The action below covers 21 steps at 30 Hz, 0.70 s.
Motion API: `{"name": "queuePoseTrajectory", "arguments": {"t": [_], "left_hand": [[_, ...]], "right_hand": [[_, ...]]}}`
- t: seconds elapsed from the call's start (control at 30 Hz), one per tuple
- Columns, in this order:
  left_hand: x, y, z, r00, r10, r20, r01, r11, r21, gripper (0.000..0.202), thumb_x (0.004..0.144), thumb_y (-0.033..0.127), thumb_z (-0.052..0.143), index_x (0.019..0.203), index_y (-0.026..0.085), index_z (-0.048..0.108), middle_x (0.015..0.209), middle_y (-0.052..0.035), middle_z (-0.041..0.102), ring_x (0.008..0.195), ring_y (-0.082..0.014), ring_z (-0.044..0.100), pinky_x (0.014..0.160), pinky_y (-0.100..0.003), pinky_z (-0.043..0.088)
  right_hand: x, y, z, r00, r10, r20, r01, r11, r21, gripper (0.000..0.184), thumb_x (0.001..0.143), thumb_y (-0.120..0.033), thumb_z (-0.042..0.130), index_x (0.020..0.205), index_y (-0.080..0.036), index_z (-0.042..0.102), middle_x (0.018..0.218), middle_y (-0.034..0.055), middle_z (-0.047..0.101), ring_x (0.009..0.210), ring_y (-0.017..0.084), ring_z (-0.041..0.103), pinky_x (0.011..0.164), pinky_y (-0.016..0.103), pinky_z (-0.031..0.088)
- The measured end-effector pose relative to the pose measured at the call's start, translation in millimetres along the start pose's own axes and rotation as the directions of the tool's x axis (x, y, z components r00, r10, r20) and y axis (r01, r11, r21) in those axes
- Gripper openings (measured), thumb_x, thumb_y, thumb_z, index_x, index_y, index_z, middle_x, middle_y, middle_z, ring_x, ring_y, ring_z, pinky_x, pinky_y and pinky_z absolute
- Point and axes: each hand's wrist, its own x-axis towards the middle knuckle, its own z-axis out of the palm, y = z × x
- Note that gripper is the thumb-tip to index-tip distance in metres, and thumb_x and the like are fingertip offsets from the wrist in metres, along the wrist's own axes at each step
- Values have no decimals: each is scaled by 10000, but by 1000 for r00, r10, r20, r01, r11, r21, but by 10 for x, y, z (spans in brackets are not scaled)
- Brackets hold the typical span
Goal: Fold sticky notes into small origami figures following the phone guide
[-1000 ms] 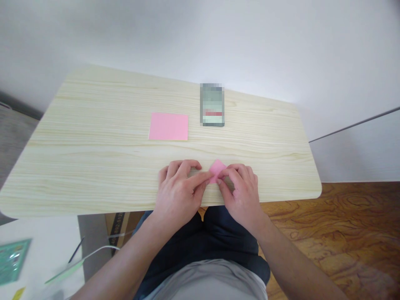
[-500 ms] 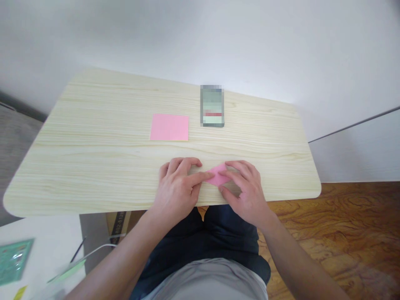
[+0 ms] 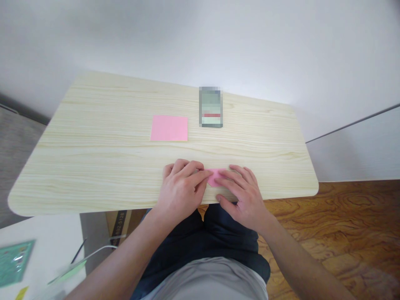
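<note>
A small folded piece of pink paper [image 3: 214, 178] lies near the front edge of the light wooden table [image 3: 93, 166]. At its left end, my left hand [image 3: 183, 183] has thumb and index finger pinched together on the paper, its other fingers curled. My right hand [image 3: 242, 191] rests its fingertips flat on the paper from the right, fingers spread and the thumb apart near the table edge. The fingers cover part of the paper's outline. Farther back lies a pink sheet or pad of paper [image 3: 169, 128].
A phone-like rectangle with a pixelated face [image 3: 211, 107] lies at the back, right of the pink sheet. At lower left, a white surface [image 3: 46, 237] holds a green packet [image 3: 15, 262]. A cardboard box [image 3: 118, 225] stands below the table.
The pink paper has turned and now looks narrower, with its upper edge straight. My left thumb has closed up to the index finger, and my right fingers have shifted over the paper.
</note>
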Motion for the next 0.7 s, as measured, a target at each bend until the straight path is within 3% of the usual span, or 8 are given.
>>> {"name": "queuePoseTrajectory", "arguments": {"t": [0.23, 0.7], "left_hand": [[18, -3, -28, 1000, -27, -9, 27, 999, -16, 108, 971, 270, 625, 940, 265, 728, 1097, 10, 762, 1066, -249, 596, 976, -464, 405], [3, 2, -23, 997, -68, -29, 67, 996, -54, 105, 961, 246, 639, 906, 276, 723, 1077, 16, 766, 1076, -243, 605, 988, -467, 396]], "right_hand": [[7, -37, -8, 998, -29, 60, 35, 995, -91, 509, 918, -563, 679, 1399, -417, 608, 1487, 20, 568, 1416, 369, 428, 1184, 645, 296], [-26, -9, -8, 994, -48, 96, 60, 989, -134, 502, 922, -608, 647, 1394, -440, 615, 1537, 23, 518, 1458, 364, 386, 1200, 642, 269]]}}
